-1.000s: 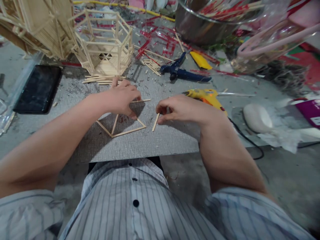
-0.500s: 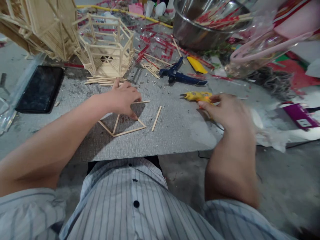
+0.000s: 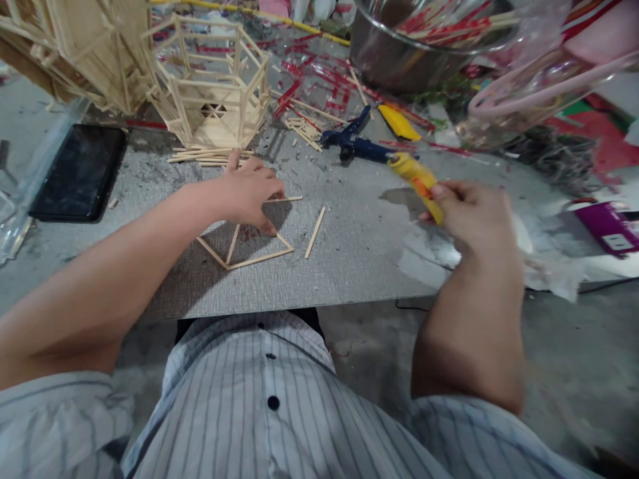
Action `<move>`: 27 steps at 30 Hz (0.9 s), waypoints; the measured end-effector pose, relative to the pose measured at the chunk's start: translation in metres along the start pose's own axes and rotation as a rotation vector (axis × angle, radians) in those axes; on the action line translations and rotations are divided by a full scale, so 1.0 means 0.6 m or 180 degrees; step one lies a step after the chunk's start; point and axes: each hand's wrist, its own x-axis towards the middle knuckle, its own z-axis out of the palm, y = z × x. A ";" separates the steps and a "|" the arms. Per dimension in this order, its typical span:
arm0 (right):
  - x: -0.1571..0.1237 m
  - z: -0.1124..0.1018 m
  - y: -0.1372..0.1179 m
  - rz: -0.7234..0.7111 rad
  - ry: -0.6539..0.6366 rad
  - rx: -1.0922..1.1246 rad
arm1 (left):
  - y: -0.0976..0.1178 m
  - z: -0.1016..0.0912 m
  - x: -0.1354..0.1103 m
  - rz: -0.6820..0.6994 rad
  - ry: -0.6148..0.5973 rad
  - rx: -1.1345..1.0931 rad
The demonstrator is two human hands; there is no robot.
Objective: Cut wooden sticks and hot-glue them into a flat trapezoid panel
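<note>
My left hand point(image 3: 247, 194) presses down on a flat frame of thin wooden sticks point(image 3: 249, 247) lying on the grey mat point(image 3: 339, 273), fingertips pinched on its upper sticks. A loose stick point(image 3: 315, 232) lies just right of the frame. My right hand point(image 3: 472, 216) is closed around a yellow glue gun point(image 3: 416, 179) lifted off the mat, its nozzle pointing up and left. The gun and hand are somewhat blurred.
A hexagonal stick model point(image 3: 212, 86) and a larger stick structure point(image 3: 74, 46) stand at the back left, with spare sticks point(image 3: 204, 156) in front. A black phone point(image 3: 77, 173) lies left. Blue pliers point(image 3: 357, 143), a metal bowl point(image 3: 399, 46) and red scraps lie behind.
My right hand let go of the loose stick, moved right to the glue gun, gripped it and lifted it. My left hand stayed on the frame.
</note>
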 end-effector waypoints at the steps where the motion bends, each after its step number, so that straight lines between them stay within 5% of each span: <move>1: -0.004 0.000 -0.001 0.0017 0.0074 0.0426 | -0.003 0.002 -0.001 0.0038 0.0036 0.0003; 6: -0.011 -0.008 -0.004 -0.0385 0.0355 0.1833 | -0.001 -0.002 -0.005 0.0036 -0.0046 0.0006; 9: -0.013 -0.016 -0.007 -0.0233 -0.0120 0.2142 | 0.003 -0.007 -0.003 0.0009 -0.0132 -0.0018; 15: -0.054 -0.025 -0.031 -0.0839 -0.1684 0.1312 | 0.006 -0.005 -0.001 -0.0020 -0.0088 0.0021; 19: -0.078 -0.007 -0.048 -0.1178 -0.2348 0.0979 | 0.009 -0.009 -0.005 -0.0018 -0.0096 0.0117; 27: -0.090 0.018 -0.068 -0.0761 -0.2439 0.0729 | 0.004 0.001 0.002 0.0026 0.0055 0.0165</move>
